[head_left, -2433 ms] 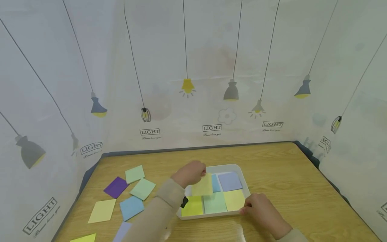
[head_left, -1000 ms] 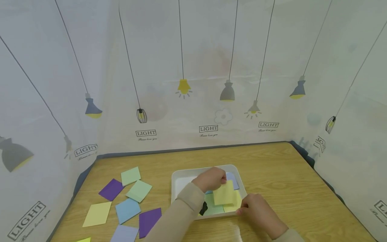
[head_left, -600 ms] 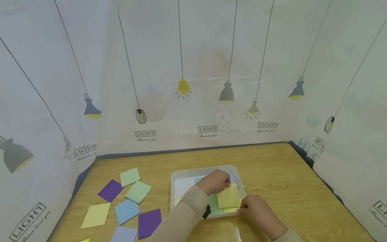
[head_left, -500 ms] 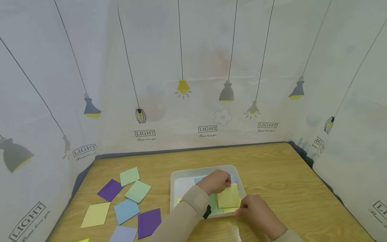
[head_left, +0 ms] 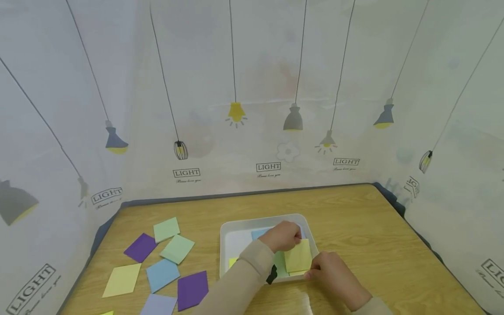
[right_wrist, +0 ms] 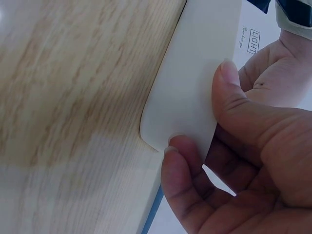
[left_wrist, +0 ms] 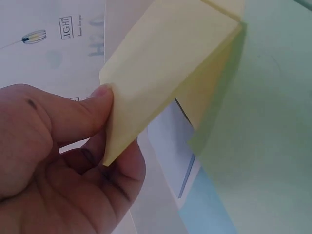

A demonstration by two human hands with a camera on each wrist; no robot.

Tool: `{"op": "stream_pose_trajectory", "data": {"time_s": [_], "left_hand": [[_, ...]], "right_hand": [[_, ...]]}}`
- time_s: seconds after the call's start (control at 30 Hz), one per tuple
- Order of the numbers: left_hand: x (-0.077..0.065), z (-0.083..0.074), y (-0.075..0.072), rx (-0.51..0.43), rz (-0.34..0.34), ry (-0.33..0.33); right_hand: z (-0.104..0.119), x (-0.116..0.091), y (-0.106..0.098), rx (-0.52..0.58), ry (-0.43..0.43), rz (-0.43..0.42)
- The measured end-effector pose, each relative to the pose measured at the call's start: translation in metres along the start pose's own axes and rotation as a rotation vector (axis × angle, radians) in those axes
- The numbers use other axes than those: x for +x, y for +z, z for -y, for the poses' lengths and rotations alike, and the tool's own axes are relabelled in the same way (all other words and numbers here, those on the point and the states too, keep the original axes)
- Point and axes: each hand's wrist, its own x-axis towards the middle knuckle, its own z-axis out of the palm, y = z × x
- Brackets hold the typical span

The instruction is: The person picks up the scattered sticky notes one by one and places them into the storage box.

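My left hand (head_left: 281, 236) pinches a pale yellow sticky-note pad (head_left: 298, 257) by its far edge, over the front right of a white tray (head_left: 222, 245). In the left wrist view the pad (left_wrist: 165, 53) slants down from thumb and fingers, its far end low over another pale yellow pad. Beside it in the tray lies a green pad (left_wrist: 273, 112); blue (head_left: 257, 235) and bright yellow (head_left: 232, 261) pads show partly behind my left arm. At the tray's near right corner, my right hand (head_left: 334, 275) grips the wall, thumb at the rim (right_wrist: 190, 73).
Left of the tray, loose pads lie on the wooden table (head_left: 354, 218): two purple (head_left: 192, 290), two green (head_left: 178, 248), one blue (head_left: 162, 275), one pale yellow (head_left: 122, 280), one lavender (head_left: 158, 305). A bright yellow one is cut off below. A printed curtain (head_left: 220, 183) surrounds the table.
My left hand has carried the pale yellow pad rightward across the tray and lowered it over the front right. My right hand has kept its grip on the corner.
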Motion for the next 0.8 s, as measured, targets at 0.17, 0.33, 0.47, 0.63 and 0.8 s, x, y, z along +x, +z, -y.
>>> {"op": "stream_pose_trajectory", "data": {"time_s": [0.17,0.33,0.47,0.63,0.8], "left_hand": [[0.002,-0.002,-0.001,0.015,0.018,-0.001],[0.007,-0.003,0.003,0.02,0.033,0.014],[0.011,-0.001,0.007,0.018,0.033,0.034],[0.012,0.0,0.008,0.026,0.043,0.051],[0.011,-0.001,0.007,0.036,0.073,0.037]], "right_hand": [[0.0,0.001,0.0,0.003,0.019,0.004],[-0.001,0.002,0.0,-0.001,-0.004,0.0],[-0.001,0.002,-0.001,0.015,0.008,0.013],[-0.001,0.001,-0.001,0.04,0.037,0.041],[-0.001,0.001,-0.001,0.039,0.031,0.041]]}}
